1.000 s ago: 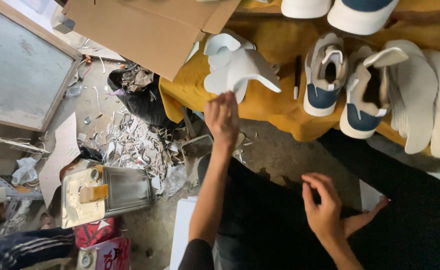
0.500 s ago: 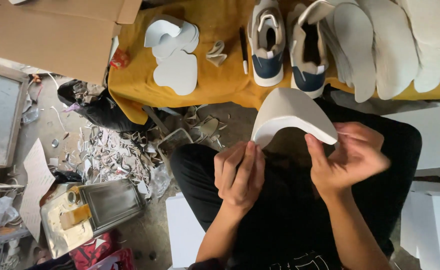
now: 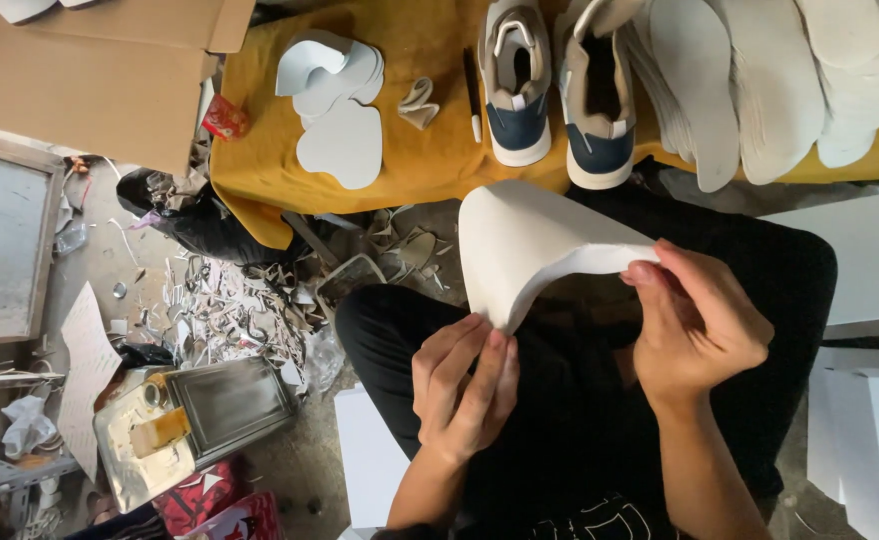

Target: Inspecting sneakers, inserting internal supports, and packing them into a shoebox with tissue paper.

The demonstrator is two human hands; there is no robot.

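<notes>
We hold a white cut sheet piece [image 3: 530, 245] bowed into an arch above our lap, off the front edge of the yellow-covered tabletop [image 3: 430, 150]. Our left hand [image 3: 465, 385] pinches one lower end between thumb and flat fingers; our right hand [image 3: 700, 330] pinches the other end. It looks light, thin and springy, smooth-faced, likely to bend without creasing, so the ends seem the best places to grip. On the tabletop lie flat white cut pieces [image 3: 340, 140], two beige-and-navy shoes [image 3: 518, 85], and stacked pale insoles [image 3: 760, 90] toward the right edge.
</notes>
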